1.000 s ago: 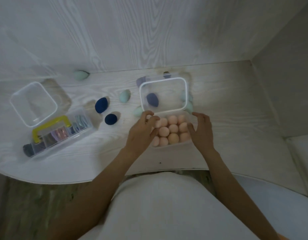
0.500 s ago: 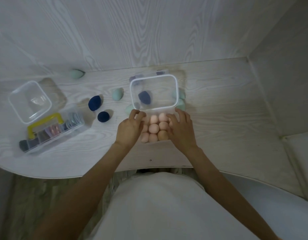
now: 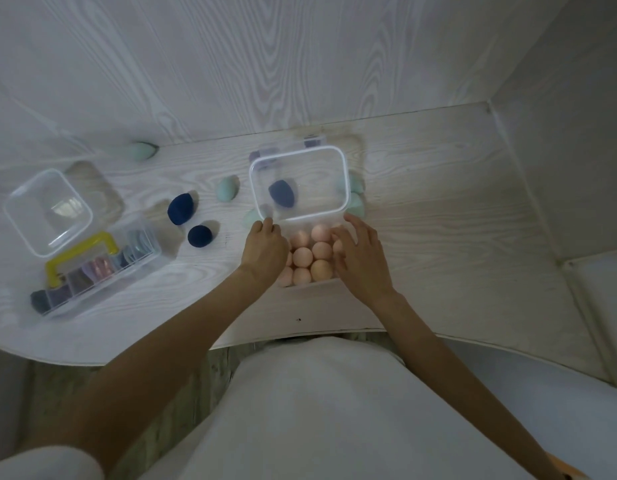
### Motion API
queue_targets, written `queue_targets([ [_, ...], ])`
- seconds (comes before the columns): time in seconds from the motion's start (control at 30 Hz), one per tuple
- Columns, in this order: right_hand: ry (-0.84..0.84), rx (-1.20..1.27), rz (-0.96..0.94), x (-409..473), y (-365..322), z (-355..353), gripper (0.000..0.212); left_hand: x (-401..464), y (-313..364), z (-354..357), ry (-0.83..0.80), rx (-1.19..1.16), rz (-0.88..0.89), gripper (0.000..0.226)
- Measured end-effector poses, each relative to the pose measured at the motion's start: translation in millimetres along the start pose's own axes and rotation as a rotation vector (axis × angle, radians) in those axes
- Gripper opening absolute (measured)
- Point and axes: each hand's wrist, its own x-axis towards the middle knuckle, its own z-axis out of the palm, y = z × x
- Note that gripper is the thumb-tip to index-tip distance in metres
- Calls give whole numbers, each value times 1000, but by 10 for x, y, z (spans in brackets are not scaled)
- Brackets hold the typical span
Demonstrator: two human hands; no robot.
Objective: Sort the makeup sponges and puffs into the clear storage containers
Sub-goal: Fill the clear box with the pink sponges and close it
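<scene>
A clear container (image 3: pixel 302 287) at the table's front middle holds several peach round sponges (image 3: pixel 321 250). Its clear lid (image 3: pixel 341 174) stands open behind it, and a dark blue sponge (image 3: pixel 281 190) shows through it. My left hand (image 3: pixel 265 249) grips the container's left rim, fingers curled beside the lid's corner. My right hand (image 3: pixel 360 259) rests on the sponges at the right side with its fingers spread and nearly straight. Two dark blue sponges (image 3: pixel 180 208) and a teal sponge (image 3: pixel 227 189) lie loose to the left.
A square clear container (image 3: pixel 47 211) stands at the left. In front of it is a long clear box with a yellow handle (image 3: pixel 80 247), holding several puffs. More teal sponges lie by the back wall (image 3: pixel 144 149) and beside the lid (image 3: pixel 354 202). A side wall rises at the right.
My right hand has moved left from the container's right side onto the peach sponges. My left hand has stayed at the left rim. The view has shifted slightly.
</scene>
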Motion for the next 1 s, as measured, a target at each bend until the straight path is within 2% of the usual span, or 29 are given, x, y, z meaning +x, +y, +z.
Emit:
queue_targets([
  [0.03,2,8,-1,1,0,0,33,-24,-22,-23,41,-11,2,9],
  [0.13,8,49,-5,9,1,-1,34,-51,-117,140,255,-151,-38,25],
  [0.23,16,154,37,61,-11,-17,38,-110,-166,221,359,-430,-69,23],
  [0.3,50,216,93,131,-5,-53,39,-144,-158,241,396,-506,-59,25],
  [0.4,81,272,125,264,7,-121,39,-173,-107,276,425,-442,-42,25],
  [0.57,53,285,128,391,29,-171,42,-126,32,268,307,-302,-40,18],
  [0.63,59,301,120,438,12,-211,42,-123,20,273,282,-378,-43,20],
  [0.77,78,410,134,653,-43,-308,49,-174,-108,310,370,-566,-22,35],
  [0.9,-26,799,339,942,-188,-495,61,-285,-180,318,500,-871,-211,29],
  [1.0,-70,1032,413,1045,-243,-639,51,-280,-195,201,511,-1200,-477,22],
])
